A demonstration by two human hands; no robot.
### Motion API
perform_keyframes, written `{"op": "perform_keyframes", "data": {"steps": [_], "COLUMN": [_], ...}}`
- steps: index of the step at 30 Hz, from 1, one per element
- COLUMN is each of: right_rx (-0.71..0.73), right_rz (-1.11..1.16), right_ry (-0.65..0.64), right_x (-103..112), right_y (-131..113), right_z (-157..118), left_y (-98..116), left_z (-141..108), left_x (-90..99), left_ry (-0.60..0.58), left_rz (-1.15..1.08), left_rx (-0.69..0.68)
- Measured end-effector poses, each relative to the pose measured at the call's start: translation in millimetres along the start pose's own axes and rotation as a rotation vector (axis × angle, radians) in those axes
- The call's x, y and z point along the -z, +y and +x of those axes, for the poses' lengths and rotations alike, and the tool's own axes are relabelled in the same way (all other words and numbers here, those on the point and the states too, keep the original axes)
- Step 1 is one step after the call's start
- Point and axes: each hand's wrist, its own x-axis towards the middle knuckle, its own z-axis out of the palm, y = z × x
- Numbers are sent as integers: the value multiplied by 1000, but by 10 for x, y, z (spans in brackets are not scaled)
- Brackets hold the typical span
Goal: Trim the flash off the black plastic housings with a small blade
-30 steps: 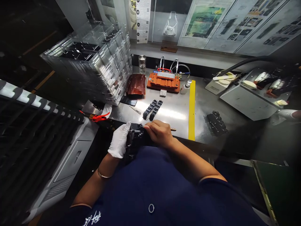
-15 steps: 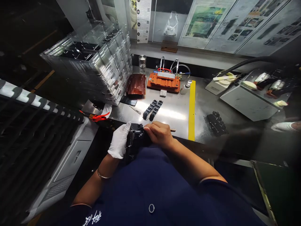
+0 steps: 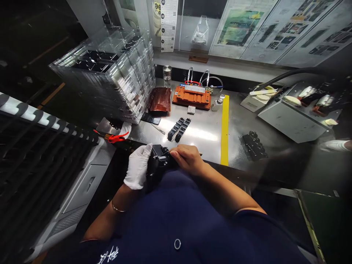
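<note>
My left hand [image 3: 137,167], in a white glove, is closed around the edge of a black plastic part [image 3: 158,152] held against the front of my dark blue shirt. My bare right hand [image 3: 189,157] is pinched on a thin stick-like tool [image 3: 201,154]. Its back end pokes out to the right of the fist, and its narrow tip reaches the right side of the part. Just beyond my hands, two long black ribbed parts [image 3: 179,129] lie side by side on the metal bench.
Stacked clear trays [image 3: 132,80] rise at the left, near a red-handled tool [image 3: 117,138]. An orange fixture [image 3: 191,97] stands at the back beside a small bottle [image 3: 217,104]. Right of the yellow strip [image 3: 224,132] lies another black part [image 3: 253,145]; a grey box [image 3: 294,119] stands behind.
The black part has tilted slightly in my left hand, showing more of its top face. My right hand has shifted slightly, and less of the tool's back end shows.
</note>
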Motion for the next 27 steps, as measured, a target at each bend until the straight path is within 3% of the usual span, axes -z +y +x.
{"op": "perform_keyframes", "data": {"steps": [3,10,22,24,27], "right_rx": [-5,-174,-172,-150,-86], "right_rz": [-14,259,514,583,547], "right_ry": [-59,-341,-566,-531,-293], "right_x": [4,142,258,254,211], "right_y": [-8,-47,-12,-1,5], "right_z": [-5,43,40,17,-20], "left_y": [-8,-53,-172,-172,-128], "left_z": [-5,-6,-33,-9,23], "left_x": [1,14,62,69,66], "left_ry": [6,43,41,44,53], "left_rz": [-23,-1,30,26,30], "left_rx": [-9,-42,-151,-161,-148]}}
